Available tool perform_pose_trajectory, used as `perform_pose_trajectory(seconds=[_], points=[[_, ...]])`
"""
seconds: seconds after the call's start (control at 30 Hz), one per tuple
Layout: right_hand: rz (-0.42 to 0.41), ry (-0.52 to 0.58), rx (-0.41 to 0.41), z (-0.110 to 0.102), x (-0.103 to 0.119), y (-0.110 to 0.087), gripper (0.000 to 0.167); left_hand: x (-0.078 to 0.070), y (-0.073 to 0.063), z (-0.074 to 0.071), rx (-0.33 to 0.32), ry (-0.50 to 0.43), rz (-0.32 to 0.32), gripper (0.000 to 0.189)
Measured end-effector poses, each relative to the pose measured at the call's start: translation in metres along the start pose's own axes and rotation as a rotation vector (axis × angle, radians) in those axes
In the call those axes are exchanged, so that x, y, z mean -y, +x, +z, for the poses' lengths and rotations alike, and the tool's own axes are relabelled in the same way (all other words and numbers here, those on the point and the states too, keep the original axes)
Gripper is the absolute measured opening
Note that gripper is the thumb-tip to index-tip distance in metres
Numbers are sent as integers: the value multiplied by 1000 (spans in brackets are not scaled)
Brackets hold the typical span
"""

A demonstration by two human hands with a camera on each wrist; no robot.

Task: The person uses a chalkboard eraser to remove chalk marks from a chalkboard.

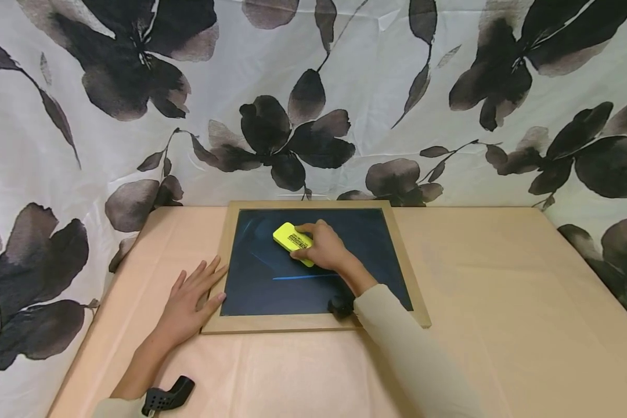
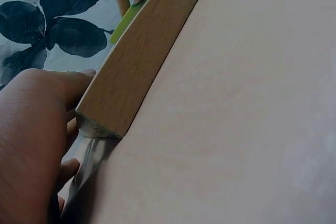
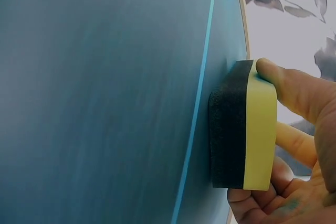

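Observation:
A wood-framed chalkboard lies on the table, with a blue chalk line and faint blue smears on its dark surface. My right hand grips a yellow board eraser on the upper middle of the board. In the right wrist view the eraser's black felt faces the board, with thumb and fingers around the yellow back. My left hand rests at the board's left edge, fingers extended, thumb and fingertips at the wooden frame.
The board sits on a pale table that runs on to its right and in front. Behind hangs a white cloth with dark flowers. A black wrist device is on the left wrist, another dark one near the right wrist.

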State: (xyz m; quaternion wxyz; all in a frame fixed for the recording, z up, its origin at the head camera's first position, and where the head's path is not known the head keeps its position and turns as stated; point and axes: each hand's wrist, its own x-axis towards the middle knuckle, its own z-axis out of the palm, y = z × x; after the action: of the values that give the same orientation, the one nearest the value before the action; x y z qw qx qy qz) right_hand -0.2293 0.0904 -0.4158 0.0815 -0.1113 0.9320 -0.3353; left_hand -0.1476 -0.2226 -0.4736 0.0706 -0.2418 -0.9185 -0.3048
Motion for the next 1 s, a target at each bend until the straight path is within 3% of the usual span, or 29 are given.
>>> perform_pose_trajectory(seconds=[0.4,0.7,1.0], points=[[-86,-36,105,25,39,20,64,4,3,0,17,15,-22,55],[-146,-112,141,27,43,20,65,3,8,1,40,42,-17,56],[-221,-185,242,20,43,13,63,4,2,0,31,39,-27,55]])
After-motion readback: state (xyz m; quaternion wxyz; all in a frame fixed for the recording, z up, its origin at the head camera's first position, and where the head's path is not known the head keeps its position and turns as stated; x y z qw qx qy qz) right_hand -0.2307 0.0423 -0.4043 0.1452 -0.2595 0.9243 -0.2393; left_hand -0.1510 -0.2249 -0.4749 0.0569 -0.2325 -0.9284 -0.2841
